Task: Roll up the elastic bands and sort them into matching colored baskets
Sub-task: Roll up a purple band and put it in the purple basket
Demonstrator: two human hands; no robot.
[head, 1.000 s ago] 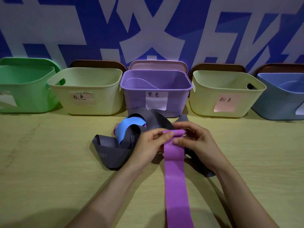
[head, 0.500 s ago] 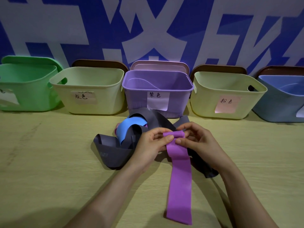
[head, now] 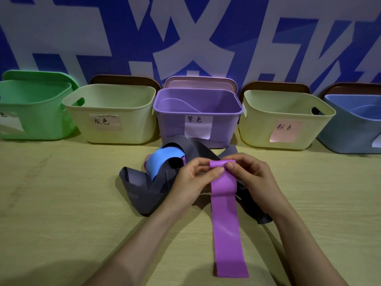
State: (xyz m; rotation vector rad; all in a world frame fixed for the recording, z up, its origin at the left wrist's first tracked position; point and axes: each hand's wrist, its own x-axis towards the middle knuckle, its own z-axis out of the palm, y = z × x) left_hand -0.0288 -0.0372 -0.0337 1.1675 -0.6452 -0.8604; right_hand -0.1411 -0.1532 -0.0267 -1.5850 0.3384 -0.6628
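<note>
Item under handling: purple elastic band (head: 226, 223). It lies lengthwise on the table (head: 61, 203), with its free end flat toward 6 o'clock. Its far end is turned over into a small roll (head: 221, 163), which is lifted slightly off the surface.

Left hand (head: 191, 182): fingers curled, with thumb and forefinger pinching the left edge of the roll. The forearm enters from 7 o'clock.

Right hand (head: 251, 176): thumb pressed on the front of the roll and fingers curled behind its right edge, so it also grips the band. The forearm enters from 5 o'clock. The roll sits directly between the two sets of fingertips, and the unrolled length hangs down from them toward the person.

Immediate surroundings: a loose heap of grey bands (head: 142, 195) lies under and behind the hands, spreading from 9 o'clock round to 4 o'clock. A blue band (head: 162, 165) loops through the heap at 10 o'clock. The right wrist crosses over part of the grey material.

Back row along the wall (head: 185, 38):
- The purple basket (head: 171, 124) stands at 12 o'clock, directly beyond the roll, with the heap touching its base.
- A cream basket with a grey-label note (head: 127, 129) stands at 11 o'clock, and the green basket (head: 37, 120) is further left.
- A cream basket with a pink note (head: 257, 129) stands at 1 o'clock, and the blue basket (head: 348, 139) is further right.
- Lids lean upright behind each basket.
</note>
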